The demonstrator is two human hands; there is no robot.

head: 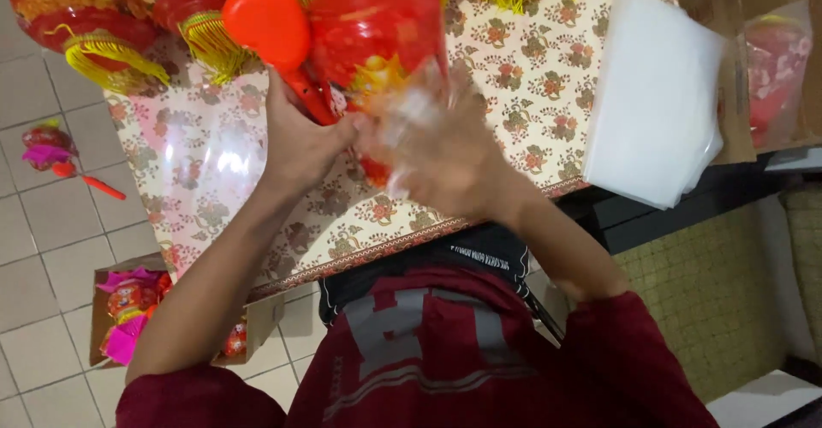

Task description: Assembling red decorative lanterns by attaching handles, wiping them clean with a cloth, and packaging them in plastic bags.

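Observation:
My left hand (300, 141) grips the red handle of a toy lantern (364, 30), whose orange round end (267, 24) sticks up to the left. The lantern is red with yellow print. My right hand (445, 154) is blurred and holds a clear plastic bag (411, 107) around the lantern's lower part. Both hands are over a table covered by a floral cloth (522, 77).
A stack of clear plastic bags (655, 94) lies on the table at the right. More red lanterns with yellow tassels (103, 26) crowd the table's far left. A bagged lantern (775, 68) lies at far right. On the tiled floor are a cardboard box of toys (137, 317) and a loose toy (51, 150).

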